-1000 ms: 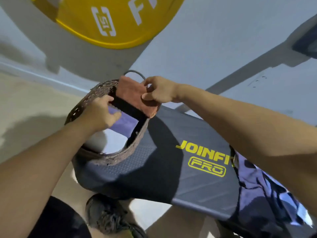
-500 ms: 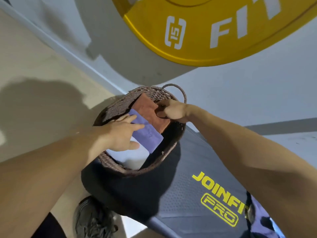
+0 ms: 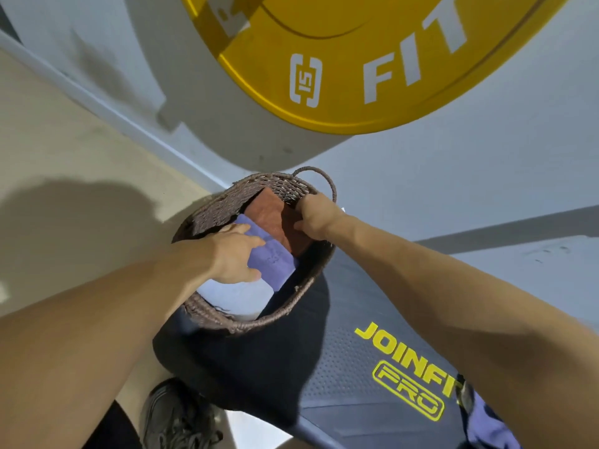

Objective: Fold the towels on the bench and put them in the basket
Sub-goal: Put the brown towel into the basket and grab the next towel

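1 head view looks steeply down, close.

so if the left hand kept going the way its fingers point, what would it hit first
Probably the rust-red folded towel. The left hand lies flat on the purple towel, fingers pointing across it toward the red one; depth is hard to judge.

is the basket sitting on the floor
No, the basket stands on the end of the dark bench, with the floor lower down beside it.
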`<act>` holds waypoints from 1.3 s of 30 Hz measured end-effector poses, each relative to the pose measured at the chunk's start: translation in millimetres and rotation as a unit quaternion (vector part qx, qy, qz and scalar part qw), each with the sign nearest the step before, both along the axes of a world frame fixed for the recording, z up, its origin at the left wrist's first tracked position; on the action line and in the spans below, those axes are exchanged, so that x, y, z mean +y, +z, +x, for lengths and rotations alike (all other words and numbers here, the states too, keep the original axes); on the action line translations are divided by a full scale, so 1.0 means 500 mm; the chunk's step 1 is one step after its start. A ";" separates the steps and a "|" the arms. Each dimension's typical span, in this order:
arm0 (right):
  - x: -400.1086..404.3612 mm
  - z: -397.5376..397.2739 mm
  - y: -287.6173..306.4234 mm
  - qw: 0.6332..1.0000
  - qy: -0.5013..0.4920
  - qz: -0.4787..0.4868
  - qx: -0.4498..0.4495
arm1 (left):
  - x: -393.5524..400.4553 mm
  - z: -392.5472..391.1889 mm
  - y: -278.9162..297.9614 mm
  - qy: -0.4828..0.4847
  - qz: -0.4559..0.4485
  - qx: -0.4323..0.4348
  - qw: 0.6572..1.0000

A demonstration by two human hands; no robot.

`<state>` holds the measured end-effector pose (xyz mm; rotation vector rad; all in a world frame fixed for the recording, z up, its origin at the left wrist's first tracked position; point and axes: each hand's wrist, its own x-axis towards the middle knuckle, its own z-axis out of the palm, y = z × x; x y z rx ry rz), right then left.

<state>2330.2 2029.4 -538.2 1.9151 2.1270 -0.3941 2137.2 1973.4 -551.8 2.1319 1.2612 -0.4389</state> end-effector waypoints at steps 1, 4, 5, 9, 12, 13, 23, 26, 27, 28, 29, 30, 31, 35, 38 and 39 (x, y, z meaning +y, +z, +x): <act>-0.008 0.002 0.006 1.000 0.004 0.027 0.005 | -0.001 0.003 0.004 0.004 -0.001 0.001 1.000; -0.048 0.035 0.045 0.989 0.008 0.117 0.095 | -0.006 0.014 0.018 0.034 0.015 -0.026 0.999; -0.071 0.058 0.064 0.979 -0.009 0.135 0.150 | -0.009 0.023 0.024 0.046 0.035 -0.054 0.997; -0.204 0.197 0.149 0.943 -0.095 0.137 0.287 | -0.041 0.106 0.066 0.099 0.114 -0.209 0.966; -0.339 0.332 0.191 0.936 -0.158 0.090 0.302 | -0.088 0.217 0.106 0.070 0.131 -0.277 0.949; -0.390 0.377 0.197 0.934 -0.179 0.079 0.298 | -0.109 0.260 0.116 0.047 0.112 -0.283 0.951; -0.857 0.711 0.147 0.934 -0.333 0.035 0.124 | -0.386 0.661 0.123 -0.248 -0.002 -0.273 0.929; -0.926 0.754 0.116 0.921 -0.368 0.019 0.126 | -0.457 0.734 0.084 -0.259 -0.036 -0.276 0.925; -0.941 0.765 0.105 0.917 -0.380 0.023 0.119 | -0.477 0.752 0.070 -0.259 -0.046 -0.277 0.924; -0.954 0.774 0.093 0.915 -0.388 0.030 0.111 | -0.494 0.768 0.057 -0.260 -0.047 -0.279 0.923; -0.965 0.779 0.080 0.912 -0.393 0.034 0.110 | -0.509 0.784 0.045 -0.263 -0.038 -0.281 0.922; -0.973 0.780 0.067 0.910 -0.396 0.033 0.119 | -0.521 0.799 0.033 -0.264 -0.028 -0.283 0.922; -0.978 0.775 0.052 0.906 -0.400 0.032 0.138 | -0.534 0.812 0.021 -0.258 -0.026 -0.286 0.923; -0.970 0.734 -0.002 0.913 -0.370 0.017 0.171 | -0.589 0.857 -0.018 -0.152 -0.099 -0.284 0.941; -0.936 0.724 -0.009 0.897 -0.402 0.033 0.182 | -0.607 0.889 -0.036 -0.097 -0.113 -0.280 0.948; -0.926 0.727 -0.004 0.891 -0.412 0.033 0.189 | -0.606 0.897 -0.036 -0.075 -0.123 -0.287 0.947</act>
